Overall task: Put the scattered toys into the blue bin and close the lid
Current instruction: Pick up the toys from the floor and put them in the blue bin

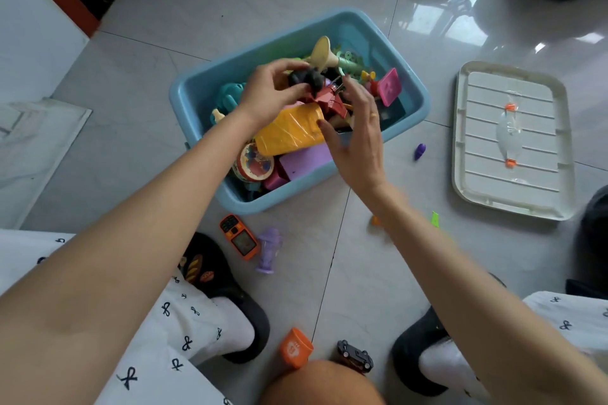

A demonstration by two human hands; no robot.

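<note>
Gripping a dark toy [304,77] over the heaped blue bin [413,108], the left hand [268,94] should seat it low among the toys; the right hand [357,138] hovers spread, while the lid [460,141] waits alongside.

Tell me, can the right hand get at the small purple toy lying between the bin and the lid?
Probably yes: the right hand is open, and bare floor surrounds the purple toy.
</note>
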